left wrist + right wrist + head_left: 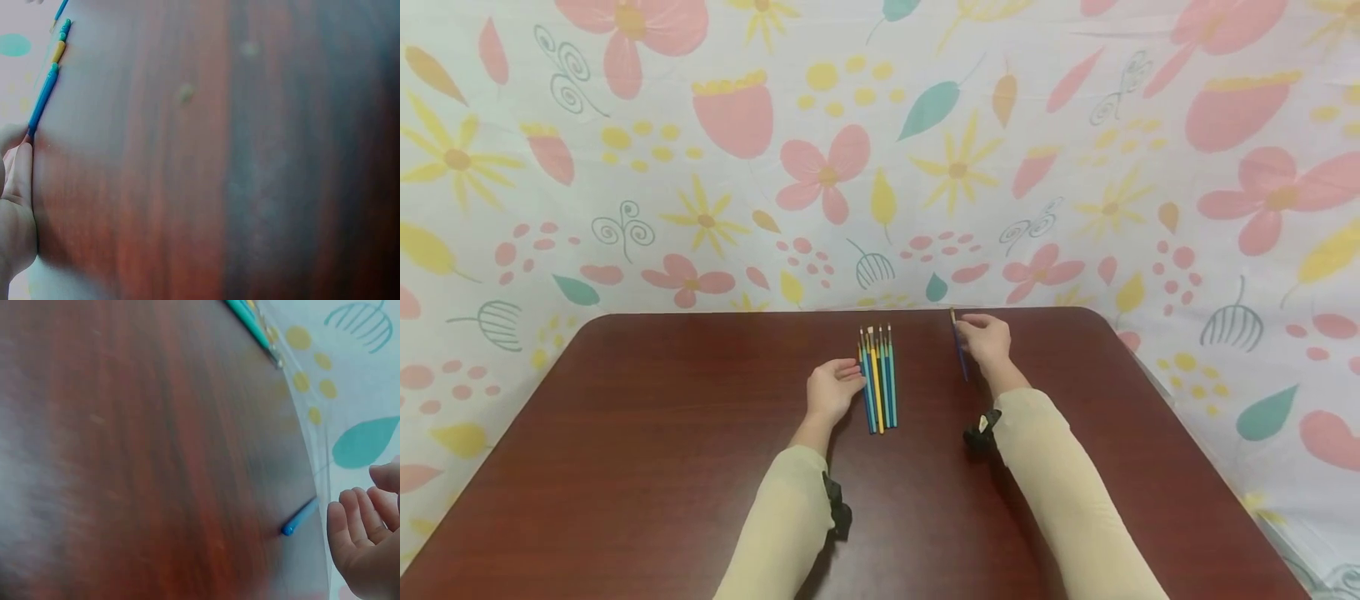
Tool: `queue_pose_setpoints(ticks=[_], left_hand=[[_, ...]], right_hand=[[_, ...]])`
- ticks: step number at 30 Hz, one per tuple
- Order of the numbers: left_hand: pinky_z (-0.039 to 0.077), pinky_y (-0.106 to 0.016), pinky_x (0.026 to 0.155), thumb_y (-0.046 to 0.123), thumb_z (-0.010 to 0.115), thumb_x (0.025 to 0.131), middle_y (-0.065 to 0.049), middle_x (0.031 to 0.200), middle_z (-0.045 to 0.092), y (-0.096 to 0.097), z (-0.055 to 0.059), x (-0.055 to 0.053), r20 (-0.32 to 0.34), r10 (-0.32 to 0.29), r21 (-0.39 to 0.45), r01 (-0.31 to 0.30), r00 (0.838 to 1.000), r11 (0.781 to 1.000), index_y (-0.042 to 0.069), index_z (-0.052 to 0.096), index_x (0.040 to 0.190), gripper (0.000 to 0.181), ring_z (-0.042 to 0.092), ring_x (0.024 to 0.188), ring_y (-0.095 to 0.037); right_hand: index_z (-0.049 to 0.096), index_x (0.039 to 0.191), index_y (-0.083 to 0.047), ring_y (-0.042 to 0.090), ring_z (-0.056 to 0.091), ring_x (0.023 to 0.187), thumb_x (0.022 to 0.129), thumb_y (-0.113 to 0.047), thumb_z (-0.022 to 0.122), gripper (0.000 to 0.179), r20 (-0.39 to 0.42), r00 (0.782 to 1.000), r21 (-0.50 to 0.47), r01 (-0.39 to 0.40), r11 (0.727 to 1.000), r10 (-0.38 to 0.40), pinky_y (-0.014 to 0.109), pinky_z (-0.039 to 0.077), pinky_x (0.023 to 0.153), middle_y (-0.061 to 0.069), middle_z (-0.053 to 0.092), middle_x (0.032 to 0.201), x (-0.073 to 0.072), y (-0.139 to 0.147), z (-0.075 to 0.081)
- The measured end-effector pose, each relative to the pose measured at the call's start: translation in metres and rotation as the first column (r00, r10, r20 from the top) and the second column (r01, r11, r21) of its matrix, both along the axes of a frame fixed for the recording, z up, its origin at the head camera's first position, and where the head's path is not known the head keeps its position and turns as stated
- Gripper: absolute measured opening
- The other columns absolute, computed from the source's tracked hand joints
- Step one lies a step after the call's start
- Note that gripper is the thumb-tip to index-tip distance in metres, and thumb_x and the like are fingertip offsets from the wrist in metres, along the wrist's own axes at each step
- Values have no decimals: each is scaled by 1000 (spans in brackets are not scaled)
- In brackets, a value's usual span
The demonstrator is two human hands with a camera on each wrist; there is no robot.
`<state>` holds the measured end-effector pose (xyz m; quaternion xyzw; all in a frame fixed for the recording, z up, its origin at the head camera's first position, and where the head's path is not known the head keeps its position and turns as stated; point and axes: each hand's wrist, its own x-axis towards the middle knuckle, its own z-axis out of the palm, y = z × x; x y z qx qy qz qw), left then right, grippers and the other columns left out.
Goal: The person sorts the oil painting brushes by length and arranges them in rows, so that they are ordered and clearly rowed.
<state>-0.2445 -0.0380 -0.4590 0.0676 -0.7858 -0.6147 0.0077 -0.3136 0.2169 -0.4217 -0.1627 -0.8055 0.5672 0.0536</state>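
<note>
Several paintbrushes lie side by side on the table in the head view, bristles toward the far edge; one has a yellow handle (877, 387), the others blue and teal. My left hand (833, 388) is at the left side of this row, its extended fingers and thumb right at the outermost blue brush (44, 100). Farther right, a single dark blue paintbrush (962, 357) lies apart, slightly slanted. My right hand (987, 340) is beside its upper part, fingertips close to the handle. The right wrist view shows those fingers loosely bent, the thumb apart from them, and the blue handle end (300, 517) just beyond.
The dark reddish-brown table (662, 467) ends close behind the brushes. A white cloth with flowers and leaves (880, 150) hangs behind it and down both sides. A dark wrist device (837, 507) is on the left sleeve, another (981, 435) on the right.
</note>
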Motion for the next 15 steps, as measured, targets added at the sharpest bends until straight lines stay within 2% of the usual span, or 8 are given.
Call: queue_pose_setpoints(ticks=[8,15], left_hand=[[54,-36,89,12,71,84,-14,111,69,-1,0,1,-6,0,-3,0,1000,1000,2,63,118,36,67,103,-25],[55,-36,88,12,71,84,-14,111,69,-1,1,1,-17,-8,-3,8,1000,1000,1,63,118,37,68,102,-24]], right_hand=[[58,125,0,36,63,104,91,-20,62,40,-53,993,-113,-111,987,105,24,58,70,26,62,116,14,-17,0],[56,127,1,31,63,108,92,-20,61,41,-48,985,-163,-173,971,167,34,57,82,21,61,122,21,-33,-1]])
